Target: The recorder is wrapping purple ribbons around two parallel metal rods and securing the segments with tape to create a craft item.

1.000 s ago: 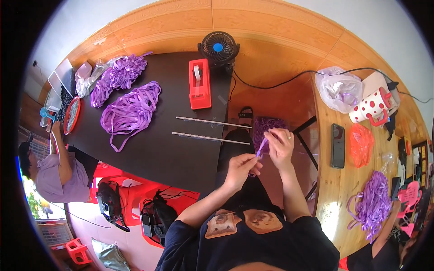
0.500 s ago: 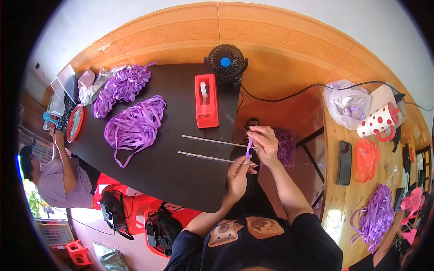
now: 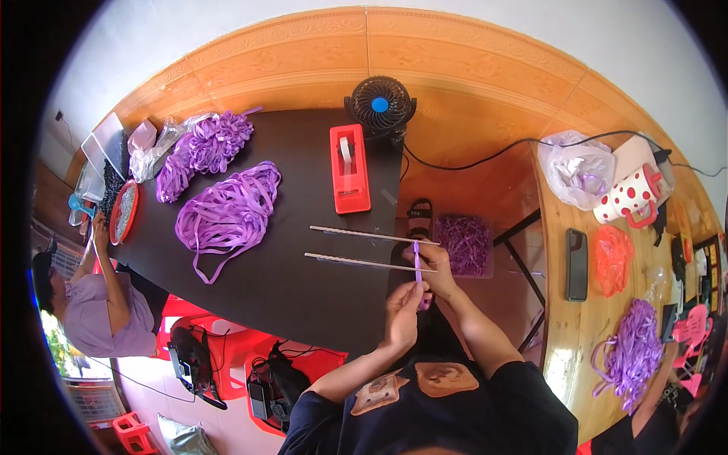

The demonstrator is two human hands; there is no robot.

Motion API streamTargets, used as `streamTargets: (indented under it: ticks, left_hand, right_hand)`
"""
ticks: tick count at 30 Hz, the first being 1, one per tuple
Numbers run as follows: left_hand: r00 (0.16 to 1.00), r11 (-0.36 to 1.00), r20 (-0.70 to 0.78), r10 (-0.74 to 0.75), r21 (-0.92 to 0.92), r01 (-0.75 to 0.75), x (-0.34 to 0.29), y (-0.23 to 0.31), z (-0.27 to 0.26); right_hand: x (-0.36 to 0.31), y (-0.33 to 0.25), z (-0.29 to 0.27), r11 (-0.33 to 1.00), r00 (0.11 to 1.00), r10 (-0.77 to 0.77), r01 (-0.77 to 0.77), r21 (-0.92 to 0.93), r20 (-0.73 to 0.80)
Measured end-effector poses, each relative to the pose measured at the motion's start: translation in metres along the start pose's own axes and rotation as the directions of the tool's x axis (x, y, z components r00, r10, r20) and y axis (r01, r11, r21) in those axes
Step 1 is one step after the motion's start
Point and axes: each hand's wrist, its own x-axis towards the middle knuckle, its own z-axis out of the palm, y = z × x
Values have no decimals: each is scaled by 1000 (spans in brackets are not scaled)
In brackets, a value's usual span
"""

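Two thin metal rods (image 3: 349, 261) reach out side by side past the right edge of a dark table (image 3: 303, 303). A narrow purple ribbon (image 3: 417, 262) runs across both near their free ends. My left hand (image 3: 403, 312) pinches the ribbon just on the near side of the rods, and a bit of purple shows beyond its fingertips. My right hand (image 3: 435, 267) is curled closed by the rod ends, its fingers against the ribbon; its fingertips are partly hidden behind the rods and ribbon.
A red tape dispenser (image 3: 349, 171), a black fan (image 3: 380, 105) and purple ribbon heaps (image 3: 227, 216) sit on the dark table. The wooden table (image 3: 565, 334) at right bears a phone (image 3: 576, 265) and a dotted cup (image 3: 626, 197). A person (image 3: 106, 303) sits at left; below lies a ribbon-filled bin (image 3: 464, 246).
My right hand has come down from beyond the far rod to the rod ends. My left hand has drawn slightly nearer to me, and the ribbon now stretches across both rods toward it.
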Motion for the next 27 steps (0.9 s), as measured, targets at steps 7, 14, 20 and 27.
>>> streamTargets:
  ticks: [7,14,20,27]
  left_hand:
    - [960,961,129,-247,160,226,-60,26,-28]
    - [941,941,210,-267,269,207,-89,43,-40]
    - [929,948,276,-246,270,170,-105,54,-43]
    - [938,971,288,-195,189,144,-112,62,-39]
  right_hand:
    - [-59,-33,-3,939,943,315,-326,111,108]
    - [-122,-65,5,766,838,472,-543,344,272]
    - [-163,-62,4,646,719,555,-689,328,418]
    - [-175,-91,-6,395,501,571,-862,317,650]
